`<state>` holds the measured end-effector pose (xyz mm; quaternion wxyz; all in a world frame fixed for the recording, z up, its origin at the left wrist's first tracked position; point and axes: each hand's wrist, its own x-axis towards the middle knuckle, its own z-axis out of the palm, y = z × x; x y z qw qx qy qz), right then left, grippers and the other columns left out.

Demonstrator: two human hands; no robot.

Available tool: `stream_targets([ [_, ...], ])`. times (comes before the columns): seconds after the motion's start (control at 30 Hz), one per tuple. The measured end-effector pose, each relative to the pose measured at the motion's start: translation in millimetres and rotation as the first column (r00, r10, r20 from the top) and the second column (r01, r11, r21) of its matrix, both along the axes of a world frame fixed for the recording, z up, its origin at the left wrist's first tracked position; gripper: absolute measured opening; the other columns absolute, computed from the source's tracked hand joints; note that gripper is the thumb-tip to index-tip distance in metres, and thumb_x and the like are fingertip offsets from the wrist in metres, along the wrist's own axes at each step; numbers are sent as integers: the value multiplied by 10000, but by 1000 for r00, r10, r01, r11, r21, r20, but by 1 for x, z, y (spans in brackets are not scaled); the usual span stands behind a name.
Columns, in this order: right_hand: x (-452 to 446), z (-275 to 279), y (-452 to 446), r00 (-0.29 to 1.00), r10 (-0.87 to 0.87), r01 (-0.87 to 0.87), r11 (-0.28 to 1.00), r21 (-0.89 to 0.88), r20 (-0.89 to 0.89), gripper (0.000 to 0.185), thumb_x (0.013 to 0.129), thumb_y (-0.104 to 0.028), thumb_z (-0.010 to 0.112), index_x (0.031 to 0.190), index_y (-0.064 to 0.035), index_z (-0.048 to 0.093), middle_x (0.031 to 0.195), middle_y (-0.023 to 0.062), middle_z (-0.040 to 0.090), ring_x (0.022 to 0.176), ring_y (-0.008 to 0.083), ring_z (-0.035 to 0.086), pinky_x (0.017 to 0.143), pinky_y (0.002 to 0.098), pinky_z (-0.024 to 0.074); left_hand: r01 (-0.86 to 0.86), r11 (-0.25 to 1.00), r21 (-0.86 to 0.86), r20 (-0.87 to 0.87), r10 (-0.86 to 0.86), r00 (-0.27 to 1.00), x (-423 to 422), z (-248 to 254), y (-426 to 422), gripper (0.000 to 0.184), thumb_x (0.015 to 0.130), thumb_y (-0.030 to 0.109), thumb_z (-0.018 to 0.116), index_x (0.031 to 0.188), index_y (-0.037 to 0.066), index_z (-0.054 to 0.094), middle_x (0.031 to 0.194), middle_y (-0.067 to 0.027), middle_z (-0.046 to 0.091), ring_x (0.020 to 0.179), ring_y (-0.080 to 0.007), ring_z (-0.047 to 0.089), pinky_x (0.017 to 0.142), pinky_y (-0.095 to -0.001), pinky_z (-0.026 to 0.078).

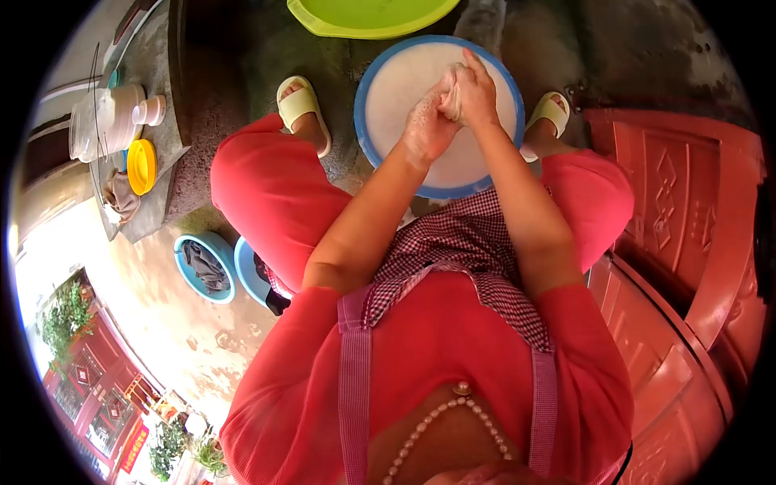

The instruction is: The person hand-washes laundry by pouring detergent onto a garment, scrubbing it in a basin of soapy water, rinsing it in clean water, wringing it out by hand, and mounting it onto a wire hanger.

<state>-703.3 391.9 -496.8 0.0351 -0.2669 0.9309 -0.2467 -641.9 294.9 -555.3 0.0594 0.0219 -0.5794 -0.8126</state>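
Note:
Over a blue-rimmed basin point(360, 121) of cloudy, whitish soapy water, my two hands are pressed together. My left hand point(431, 123), coated in suds, is closed, its fingers meeting the other hand. My right hand point(475, 95) is curled in against it, with one finger pointing up and away. Something pale and wet may be squeezed between the palms, but the fingers hide it and I cannot make it out. The basin sits on the ground between my feet, which are in pale yellow slippers point(301, 101).
Beyond the basin lies a lime-green tub point(364, 31). Left of my knee stand a light-blue bucket point(228, 267) with dark cloth and another partly hidden one. A stone ledge point(166, 178) holds a yellow dish point(141, 167) and stacked containers. Red panelled doors point(667, 182) are close on the right.

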Motion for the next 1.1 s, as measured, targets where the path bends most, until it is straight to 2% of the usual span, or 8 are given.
stream_targets([
  [0.1,25,-7,-11,996,-69,84,871,-484,47,594,759,-207,610,1273,2,398,1285,212,434,1220,339,377,1022,395,281,-206,672,711,412,-162,897,-11,84,3,612,851,531,468,1293,114,399,1261,-101,460,1164,-248,446,964,-387,383],
  [0.27,16,4,-9,961,-128,27,926,-377,-247,650,801,-412,546,1292,-14,397,1338,208,381,1237,371,340,1025,468,257,106,575,811,59,-261,964,-20,77,6,606,884,593,293,1277,142,389,1276,-51,426,1198,-214,383,1010,-375,311],
  [0.33,3,45,5,960,-140,128,990,-65,-243,712,810,-463,513,1331,-16,327,1349,198,367,1252,370,324,1023,470,250,83,721,688,132,-238,962,-21,95,15,679,829,672,310,1305,193,384,1295,-44,423,1172,-207,413,932,-408,388],
  [0.4,-2,57,4,1000,25,-15,865,-502,14,629,832,-379,530,1310,-5,365,1336,183,382,1249,328,331,1034,381,252,63,731,679,188,-256,948,-24,119,14,692,804,697,328,1255,180,421,1244,-39,461,1114,-211,455,883,-387,413],
  [0.5,-12,67,1,992,122,-105,750,-653,-19,561,800,-374,582,1219,-16,475,1230,171,485,1135,255,471,907,308,390,63,780,622,268,-288,919,-34,127,8,711,750,751,339,1140,171,471,1114,-25,524,997,-216,509,778,-381,441],
  [0.6,-17,100,12,749,365,177,695,-697,554,372,836,-240,576,1120,-2,544,1137,91,568,1053,179,510,926,287,378,48,760,649,286,-301,910,-39,143,13,613,766,735,385,975,170,499,924,-7,557,820,-197,544,609,-365,447],
  [0.93,-11,113,3,823,78,466,473,-748,563,346,832,-311,599,983,-1,613,883,45,624,850,127,562,770,241,437,-42,964,262,640,-141,756,-46,192,25,577,826,651,394,1022,122,515,913,-25,573,858,-191,558,620,-340,489],
  [1.1,-33,109,0,959,-108,261,688,-677,261,320,834,-304,530,928,-2,580,889,144,625,812,254,601,713,357,462,-117,852,510,311,-56,949,-75,145,16,474,907,475,383,890,56,603,707,-102,625,657,-225,596,576,-349,477],
])
